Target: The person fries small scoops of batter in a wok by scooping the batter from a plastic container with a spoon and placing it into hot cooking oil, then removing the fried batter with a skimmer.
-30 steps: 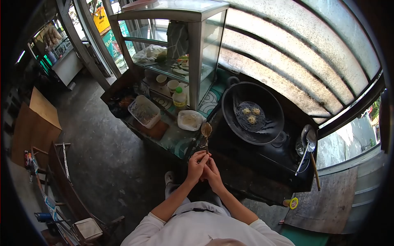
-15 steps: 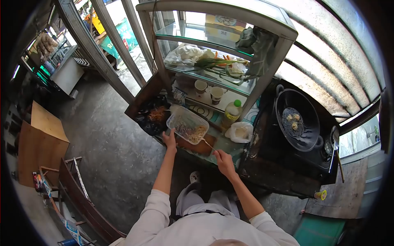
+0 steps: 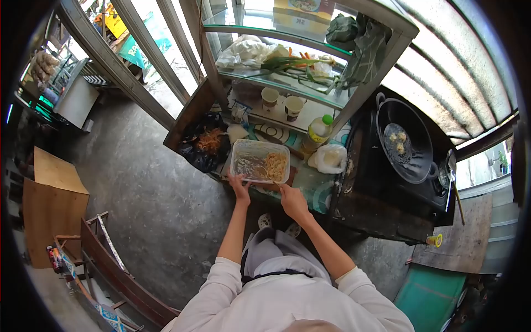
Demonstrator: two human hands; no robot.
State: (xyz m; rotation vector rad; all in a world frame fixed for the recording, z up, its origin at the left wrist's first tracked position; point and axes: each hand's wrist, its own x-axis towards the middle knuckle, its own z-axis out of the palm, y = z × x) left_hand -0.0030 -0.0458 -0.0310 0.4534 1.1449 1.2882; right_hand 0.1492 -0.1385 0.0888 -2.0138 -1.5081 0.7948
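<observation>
A clear plastic container (image 3: 249, 160) sits on the counter in front of me, with a lumpy light-brown mixture (image 3: 276, 166) gathered at its right side. My left hand (image 3: 240, 187) grips the container's lower left edge. My right hand (image 3: 293, 200) is closed on a thin utensil whose tip reaches into the mixture; most of the utensil is hidden. Beyond the container's right side stand a bottle with a green cap (image 3: 318, 134) and a white plastic bag (image 3: 331, 159). To the left, a black plastic bag (image 3: 191, 145) holds orange-brown shreds (image 3: 210, 140).
A black wok (image 3: 421, 149) with frying pieces in oil stands on the stove at the right. The glass display case (image 3: 359, 105) rises behind the counter, with vegetables and two paper cups (image 3: 293, 107). A wooden bench (image 3: 119, 276) is at the lower left.
The container now lies flatter, its mixture gathered at the right. My right hand has moved closer to it, and the utensil tip is in the mixture. The view has shifted slightly.
</observation>
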